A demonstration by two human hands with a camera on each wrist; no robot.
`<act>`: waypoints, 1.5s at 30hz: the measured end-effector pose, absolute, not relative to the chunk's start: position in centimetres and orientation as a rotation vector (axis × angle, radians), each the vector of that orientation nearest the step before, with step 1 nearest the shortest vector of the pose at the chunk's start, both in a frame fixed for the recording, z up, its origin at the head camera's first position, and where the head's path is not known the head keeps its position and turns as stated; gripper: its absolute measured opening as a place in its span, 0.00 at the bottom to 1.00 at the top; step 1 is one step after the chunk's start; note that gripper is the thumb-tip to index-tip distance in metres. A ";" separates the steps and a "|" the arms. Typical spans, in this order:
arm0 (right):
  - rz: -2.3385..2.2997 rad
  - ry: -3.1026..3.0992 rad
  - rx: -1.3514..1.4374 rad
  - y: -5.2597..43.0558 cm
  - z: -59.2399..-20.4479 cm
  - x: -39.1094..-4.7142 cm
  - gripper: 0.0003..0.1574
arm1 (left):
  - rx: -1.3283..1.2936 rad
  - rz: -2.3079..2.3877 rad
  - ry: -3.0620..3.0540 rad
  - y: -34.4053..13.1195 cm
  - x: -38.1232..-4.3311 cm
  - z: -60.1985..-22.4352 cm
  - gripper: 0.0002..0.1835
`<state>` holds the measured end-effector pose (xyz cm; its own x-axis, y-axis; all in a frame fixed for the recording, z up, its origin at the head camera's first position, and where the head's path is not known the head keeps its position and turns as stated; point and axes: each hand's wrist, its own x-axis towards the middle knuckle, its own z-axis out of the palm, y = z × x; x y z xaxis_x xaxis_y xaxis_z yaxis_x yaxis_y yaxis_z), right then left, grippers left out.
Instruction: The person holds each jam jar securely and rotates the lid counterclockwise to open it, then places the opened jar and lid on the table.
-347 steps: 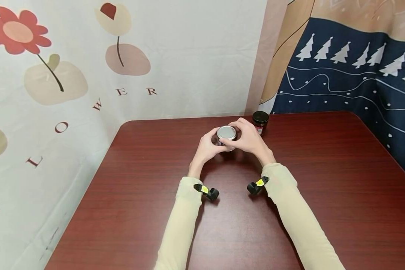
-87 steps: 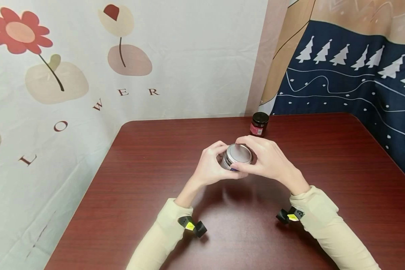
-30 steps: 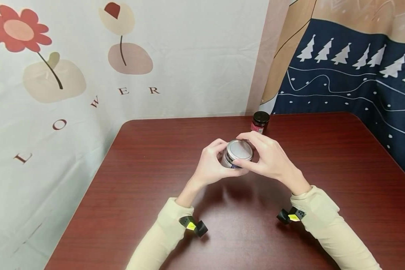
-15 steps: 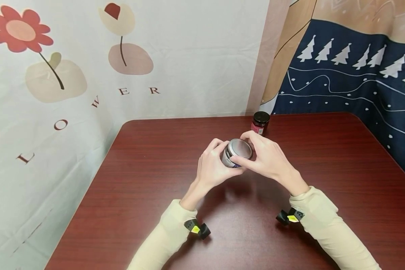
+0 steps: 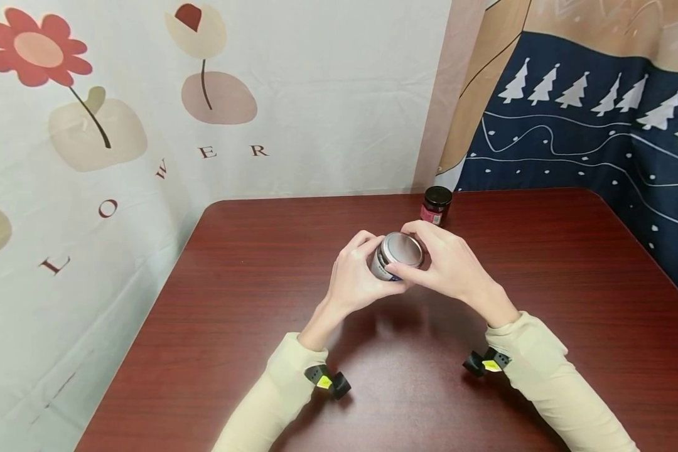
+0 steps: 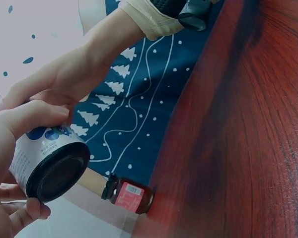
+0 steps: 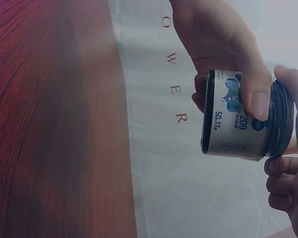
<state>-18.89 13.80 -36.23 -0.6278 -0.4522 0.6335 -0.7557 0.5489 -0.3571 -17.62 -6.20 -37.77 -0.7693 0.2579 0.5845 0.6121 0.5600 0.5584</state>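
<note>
A small jar (image 7: 233,131) with a white blueberry-printed label is held up off the table, tilted, its dark base showing in the left wrist view. My left hand (image 5: 353,273) grips the jar's body, its thumb lying across the label. On the lid (image 5: 402,250), silver on top, my right hand (image 5: 452,263) has its thumb and fingers curled around the rim. In the right wrist view the lid's dark side sits on the jar's neck.
Behind the right hand, a second jar (image 5: 436,206) with a black lid and pink label stands near the table's far edge. The reddish-brown table (image 5: 248,301) meets a printed cloth (image 5: 339,94) at the back.
Since the oldest frame, both hands have brought the jar nearer and slightly right, and the arms have spread apart. Over the last second the jar has tilted a little; both grips stay.
</note>
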 end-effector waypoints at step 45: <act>0.942 -2.300 1.332 14.3 -34.6 -17.9 0.34 | -1.219 -1.718 -2.426 -8.7 -18.5 -36.8 0.24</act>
<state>-17.89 14.31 -34.59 -0.5137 -0.6451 0.5656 -0.8565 0.3476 -0.3815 -18.45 -8.74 -36.80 -0.7100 0.6105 0.3511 0.5338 0.1414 0.8337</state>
